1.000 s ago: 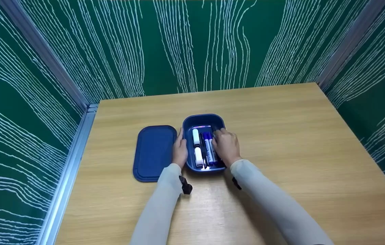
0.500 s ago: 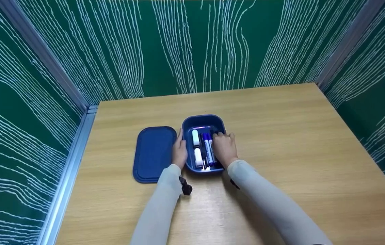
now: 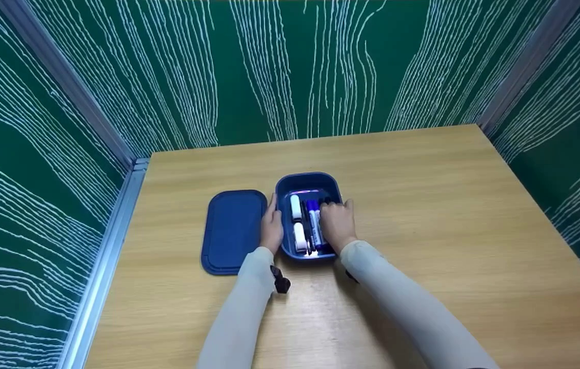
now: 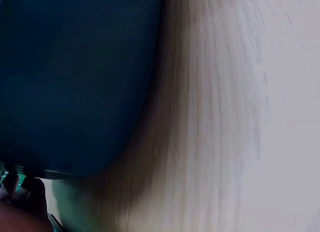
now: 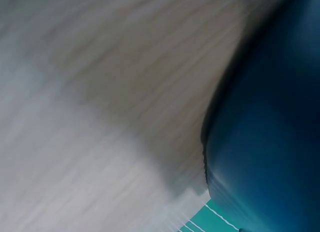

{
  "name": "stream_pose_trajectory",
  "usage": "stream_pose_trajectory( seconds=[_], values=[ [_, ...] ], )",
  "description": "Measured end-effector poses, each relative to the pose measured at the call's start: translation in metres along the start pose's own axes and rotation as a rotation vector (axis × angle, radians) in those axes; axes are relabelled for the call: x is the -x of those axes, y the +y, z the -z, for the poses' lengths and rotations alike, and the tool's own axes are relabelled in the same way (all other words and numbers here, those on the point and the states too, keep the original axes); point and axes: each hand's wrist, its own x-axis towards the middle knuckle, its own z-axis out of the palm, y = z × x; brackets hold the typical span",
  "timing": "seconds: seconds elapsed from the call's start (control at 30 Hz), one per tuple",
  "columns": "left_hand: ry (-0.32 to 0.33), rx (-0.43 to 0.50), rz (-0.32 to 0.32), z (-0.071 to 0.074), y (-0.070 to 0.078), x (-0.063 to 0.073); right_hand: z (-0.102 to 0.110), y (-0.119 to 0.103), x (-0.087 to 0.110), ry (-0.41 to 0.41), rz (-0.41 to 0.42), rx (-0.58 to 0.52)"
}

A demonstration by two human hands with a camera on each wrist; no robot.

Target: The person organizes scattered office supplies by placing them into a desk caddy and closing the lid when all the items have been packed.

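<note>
A dark blue open box (image 3: 308, 180) holds two white rounded pieces (image 3: 300, 237), a thin dark pen (image 3: 307, 225) and blue-capped markers (image 3: 315, 220) lying lengthwise. My left hand (image 3: 271, 229) rests along the box's left wall, with straight fingers pointing away from me. My right hand (image 3: 337, 223) reaches over the right rim into the box, fingers bent down. Dark ends (image 3: 324, 200) show just ahead of its knuckles. Its fingertips are hidden, so I cannot see whether they pinch anything. Both wrist views show mostly the outer box wall (image 4: 75, 82).
The blue lid (image 3: 233, 230) lies flat on the wooden table (image 3: 423, 205), left of the box and close to my left hand. Green walls with white lines (image 3: 341, 72) stand behind the table and on both sides.
My right hand has shifted slightly left and toward me, still inside the box by its right wall. My left hand, the box and the lid have stayed put.
</note>
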Motion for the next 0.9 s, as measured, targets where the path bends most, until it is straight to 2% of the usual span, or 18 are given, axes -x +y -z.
stream_pose_trajectory(
  seconds=[0.37,0.7,0.8,0.9],
  values=[
    [0.012,-0.016,0.021,0.0001,-0.0009,0.0005,-0.0020,-0.0001,0.0004,0.002,0.015,-0.001],
    [0.004,0.006,0.012,-0.0001,-0.0005,-0.0002,-0.0002,0.0007,0.0004,0.002,0.010,-0.033],
    [0.000,0.006,0.024,0.0003,0.0008,-0.0001,0.0007,0.0010,-0.0008,0.008,-0.011,-0.073],
    [-0.001,0.006,0.025,0.0010,0.0014,-0.0001,0.0037,0.0028,-0.0027,0.009,-0.061,-0.201]
  ],
)
